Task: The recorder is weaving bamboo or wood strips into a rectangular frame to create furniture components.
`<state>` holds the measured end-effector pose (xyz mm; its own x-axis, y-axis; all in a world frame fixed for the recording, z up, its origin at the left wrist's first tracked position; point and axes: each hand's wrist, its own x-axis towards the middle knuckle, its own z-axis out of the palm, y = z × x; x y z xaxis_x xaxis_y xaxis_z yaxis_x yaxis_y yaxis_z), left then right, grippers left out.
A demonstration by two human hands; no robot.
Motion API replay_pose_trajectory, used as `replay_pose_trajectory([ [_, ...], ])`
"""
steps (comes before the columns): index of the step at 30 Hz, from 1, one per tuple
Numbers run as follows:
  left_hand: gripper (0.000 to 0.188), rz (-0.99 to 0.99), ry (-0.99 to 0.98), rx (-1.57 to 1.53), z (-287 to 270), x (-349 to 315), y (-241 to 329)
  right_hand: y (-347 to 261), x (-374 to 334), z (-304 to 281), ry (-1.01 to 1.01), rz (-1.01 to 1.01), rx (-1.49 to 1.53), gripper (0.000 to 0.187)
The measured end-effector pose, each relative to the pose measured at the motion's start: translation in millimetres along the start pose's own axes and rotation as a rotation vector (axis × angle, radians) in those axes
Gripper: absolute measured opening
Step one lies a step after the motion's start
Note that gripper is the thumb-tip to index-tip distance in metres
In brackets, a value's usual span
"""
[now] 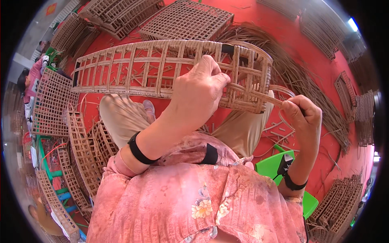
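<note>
Across my knees lies a long, shallow woven lattice basket [163, 60] of brown flat strips, its rim wrapped and marked with dark bands. My left hand [198, 87] is closed at the basket's right part, its thumb and fingers pinched on the lattice. What exactly sits between those fingertips is partly hidden. A flat woven strip [265, 97] runs out past the basket's right end. Thumb and fingers of my right hand [304, 113] pinch the outer end of this strip, clear of the basket. Thin pale strips curl near the same end.
A heap of loose long strips [300, 73] spreads over the red floor to the right. Lattice panels [188, 20] stand at the back, with several more [81, 146] stacked at left. A green plastic chair [265, 166] shows beside me. Another person [34, 83] is at far left.
</note>
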<state>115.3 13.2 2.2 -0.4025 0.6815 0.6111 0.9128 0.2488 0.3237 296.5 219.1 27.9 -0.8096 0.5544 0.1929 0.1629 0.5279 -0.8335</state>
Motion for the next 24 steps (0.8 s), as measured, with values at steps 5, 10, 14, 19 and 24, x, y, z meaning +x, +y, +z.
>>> replay_pose_trajectory([
  [5,0.018,-0.117,-0.056,-0.027,-15.9,1.4,-2.1,-5.2,7.7,6.6,-0.028,-0.037,-0.058,0.024],
  [10,0.02,-0.24,-0.144,-0.039,-22.4,0.2,-3.4,7.0,7.6,12.3,-0.033,0.012,-0.032,0.026],
  [14,0.016,-0.317,-0.157,-0.264,-18.0,3.3,-13.7,5.2,8.9,19.6,-0.02,0.023,0.016,0.026],
  [19,0.017,-0.486,-0.194,-0.582,-26.2,1.2,-23.7,6.6,9.1,24.4,0.005,-0.037,-0.042,0.021],
  [24,0.014,-0.328,-0.009,-0.186,-34.8,-14.1,-39.6,7.6,9.2,-4.0,-0.082,-0.023,-0.065,0.018],
])
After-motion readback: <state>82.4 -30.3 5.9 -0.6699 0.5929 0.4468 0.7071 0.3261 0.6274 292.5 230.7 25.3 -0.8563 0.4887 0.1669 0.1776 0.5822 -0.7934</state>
